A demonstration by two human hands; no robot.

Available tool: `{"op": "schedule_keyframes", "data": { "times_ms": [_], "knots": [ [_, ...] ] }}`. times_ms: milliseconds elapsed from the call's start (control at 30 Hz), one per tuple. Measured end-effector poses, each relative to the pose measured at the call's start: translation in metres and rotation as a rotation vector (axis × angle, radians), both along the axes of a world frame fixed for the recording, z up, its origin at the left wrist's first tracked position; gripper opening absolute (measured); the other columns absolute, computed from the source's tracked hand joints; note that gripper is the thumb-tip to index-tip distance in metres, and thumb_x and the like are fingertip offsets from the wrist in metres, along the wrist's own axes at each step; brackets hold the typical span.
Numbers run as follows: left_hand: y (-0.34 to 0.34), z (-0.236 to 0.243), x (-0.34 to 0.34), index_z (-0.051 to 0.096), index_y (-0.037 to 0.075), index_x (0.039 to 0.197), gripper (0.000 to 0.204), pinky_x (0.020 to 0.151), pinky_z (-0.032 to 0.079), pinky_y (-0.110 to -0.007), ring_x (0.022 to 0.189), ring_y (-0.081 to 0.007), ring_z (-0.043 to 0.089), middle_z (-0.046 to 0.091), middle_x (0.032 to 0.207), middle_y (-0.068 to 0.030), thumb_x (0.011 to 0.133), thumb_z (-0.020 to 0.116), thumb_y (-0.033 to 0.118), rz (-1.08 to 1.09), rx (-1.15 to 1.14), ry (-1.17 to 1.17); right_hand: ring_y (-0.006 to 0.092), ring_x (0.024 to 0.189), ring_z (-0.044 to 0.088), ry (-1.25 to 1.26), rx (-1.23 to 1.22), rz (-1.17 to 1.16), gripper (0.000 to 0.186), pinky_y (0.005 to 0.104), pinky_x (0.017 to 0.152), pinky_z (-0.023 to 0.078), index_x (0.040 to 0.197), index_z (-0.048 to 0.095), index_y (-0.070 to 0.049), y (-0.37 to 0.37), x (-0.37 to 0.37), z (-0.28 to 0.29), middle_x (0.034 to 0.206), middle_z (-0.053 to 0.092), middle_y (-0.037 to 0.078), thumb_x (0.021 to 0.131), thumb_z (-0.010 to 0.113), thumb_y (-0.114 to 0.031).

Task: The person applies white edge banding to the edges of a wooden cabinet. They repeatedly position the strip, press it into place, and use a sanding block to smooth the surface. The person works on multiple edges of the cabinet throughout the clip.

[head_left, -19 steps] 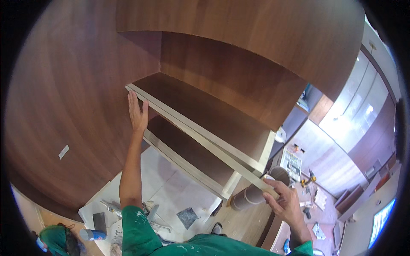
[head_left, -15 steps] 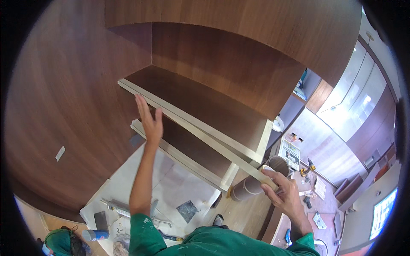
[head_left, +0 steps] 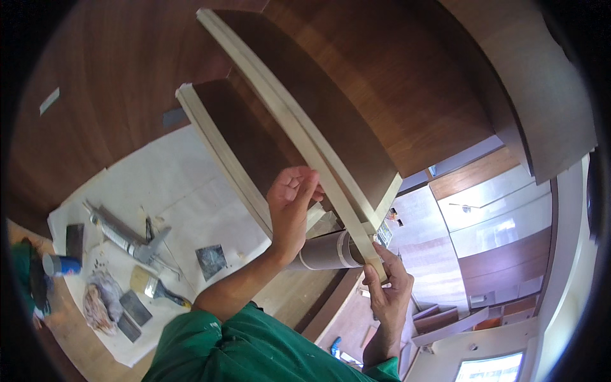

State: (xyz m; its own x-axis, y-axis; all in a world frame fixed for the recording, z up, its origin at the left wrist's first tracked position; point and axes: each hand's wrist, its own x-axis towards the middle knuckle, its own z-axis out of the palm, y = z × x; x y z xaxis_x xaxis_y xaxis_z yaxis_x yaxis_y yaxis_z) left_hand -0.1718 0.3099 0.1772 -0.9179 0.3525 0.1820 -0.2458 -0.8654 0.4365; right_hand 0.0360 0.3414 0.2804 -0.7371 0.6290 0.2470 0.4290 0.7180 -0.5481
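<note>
The right hand [head_left: 391, 284] pinches the near end of a pale strip [head_left: 352, 223]; the left hand [head_left: 291, 207], curled, grip unclear, has moved in from the left corner of the upper shelf [head_left: 321, 105], so both attend the strip's end, angled off the front edge.

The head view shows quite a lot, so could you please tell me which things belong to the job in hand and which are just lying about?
In the job:
Strip, one end in the right hand, left hand beside it
Upper shelf, the strip along its front

Seemingly lying about:
Caulking gun
Brush
Blue can
Dark square
</note>
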Motion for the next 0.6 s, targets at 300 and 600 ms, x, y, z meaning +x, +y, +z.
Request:
{"op": "schedule_keyframes", "data": {
  "times_ms": [300,600],
  "knots": [
    [-0.005,0.008,-0.001,0.067,0.003,0.102,0.018,0.065,0.055,-0.027,0.072,-0.0105,0.067,0.072,0.089,-0.0045,0.098,0.073,0.019,-0.187,-0.008,-0.057,0.0105,0.077,0.069,0.043,-0.07,0.01,0.038,0.0251,0.07,0.053,0.132,0.064,0.002,0.0,-0.004,0.001,0.096,0.075,0.013,0.095,0.072,-0.006],
    [-0.007,0.011,-0.002,0.069,0.002,0.097,0.023,0.067,0.059,-0.028,0.071,-0.0132,0.071,0.073,0.083,-0.0076,0.096,0.076,0.024,-0.196,-0.055,-0.061,0.0101,0.073,0.067,0.083,-0.123,0.013,0.039,0.0236,0.065,0.052,0.132,0.063,0.005,0.008,-0.004,-0.002,0.092,0.074,0.012,0.096,0.072,-0.006]
  ]
}}
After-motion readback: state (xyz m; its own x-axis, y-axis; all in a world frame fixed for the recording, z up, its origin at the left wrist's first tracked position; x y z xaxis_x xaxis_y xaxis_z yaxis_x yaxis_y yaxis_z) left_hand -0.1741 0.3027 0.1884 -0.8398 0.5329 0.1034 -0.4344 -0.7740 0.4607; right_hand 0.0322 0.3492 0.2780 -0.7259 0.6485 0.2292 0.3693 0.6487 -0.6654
